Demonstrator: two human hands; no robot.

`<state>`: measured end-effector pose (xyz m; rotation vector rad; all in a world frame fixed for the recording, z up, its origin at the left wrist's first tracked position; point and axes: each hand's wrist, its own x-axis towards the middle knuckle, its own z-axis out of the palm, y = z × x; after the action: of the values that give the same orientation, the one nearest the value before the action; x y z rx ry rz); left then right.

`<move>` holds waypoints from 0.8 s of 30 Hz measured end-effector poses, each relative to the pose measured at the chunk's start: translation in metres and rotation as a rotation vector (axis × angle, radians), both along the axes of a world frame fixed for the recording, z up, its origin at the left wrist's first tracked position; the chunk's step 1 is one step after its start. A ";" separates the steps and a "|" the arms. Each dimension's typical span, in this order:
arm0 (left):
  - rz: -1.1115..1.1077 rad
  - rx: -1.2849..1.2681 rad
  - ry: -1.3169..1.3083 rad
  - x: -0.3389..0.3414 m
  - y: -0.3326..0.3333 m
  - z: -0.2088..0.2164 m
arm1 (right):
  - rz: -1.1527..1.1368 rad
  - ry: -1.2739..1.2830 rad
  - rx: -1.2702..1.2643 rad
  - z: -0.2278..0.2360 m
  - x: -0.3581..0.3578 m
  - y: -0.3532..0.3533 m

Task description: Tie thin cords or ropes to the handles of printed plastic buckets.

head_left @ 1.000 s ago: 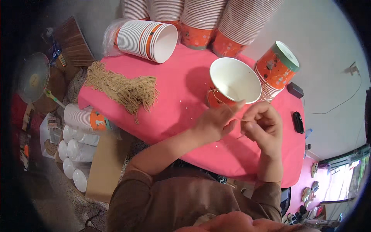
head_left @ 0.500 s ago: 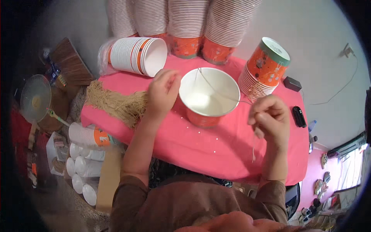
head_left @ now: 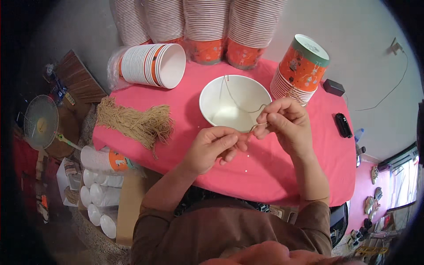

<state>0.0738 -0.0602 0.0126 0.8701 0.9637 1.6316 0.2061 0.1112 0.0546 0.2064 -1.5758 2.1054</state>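
A paper bucket point(head_left: 212, 99) with a white inside stands upright on the pink-covered table. A thin tan cord point(head_left: 234, 104) runs from the bucket's far rim, down inside it and over toward its right side. In front of the bucket's near right rim, my right hand point(head_left: 289, 126) pinches the cord between thumb and fingers. My left hand point(head_left: 210, 150) is closed around the cord's other stretch, its fingertips almost meeting those of the right. The bucket's lower front is hidden behind my hands. To the left lies a bundle of tan cords point(head_left: 132, 121).
Nested buckets point(head_left: 150, 66) lie sideways at the back left. An upside-down bucket stack point(head_left: 300, 68) stands at the right, and tall wrapped stacks point(head_left: 207, 26) stand behind. A black box point(head_left: 334, 87) and a black object point(head_left: 342, 126) sit near the right edge. A fan point(head_left: 41, 121) is far left.
My left hand has come from the bucket's left side to its front and closed on the cord. My right hand has moved left, bringing the cord closer to the bucket.
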 end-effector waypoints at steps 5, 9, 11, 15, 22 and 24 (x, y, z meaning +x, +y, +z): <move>-0.045 0.025 -0.101 0.005 0.005 -0.002 | -0.008 -0.022 -0.001 -0.005 -0.002 -0.004; 0.026 0.053 0.122 0.008 0.006 -0.015 | 0.022 -0.034 -0.020 -0.004 -0.002 -0.006; 0.096 0.056 0.230 0.014 0.007 -0.014 | 0.004 -0.052 -0.003 -0.001 -0.002 -0.009; 0.308 0.179 0.205 0.027 0.010 -0.008 | -0.001 -0.056 0.045 -0.001 0.000 -0.014; 0.174 -0.037 0.287 0.010 -0.005 -0.017 | -0.045 0.010 -0.034 -0.003 -0.002 0.001; 0.126 -0.035 0.288 0.008 -0.007 -0.014 | -0.084 -0.004 -0.003 -0.001 -0.002 0.000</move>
<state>0.0821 -0.0676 -0.0012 1.0575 1.2650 1.6169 0.2036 0.1113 0.0531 0.1330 -1.5564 2.0448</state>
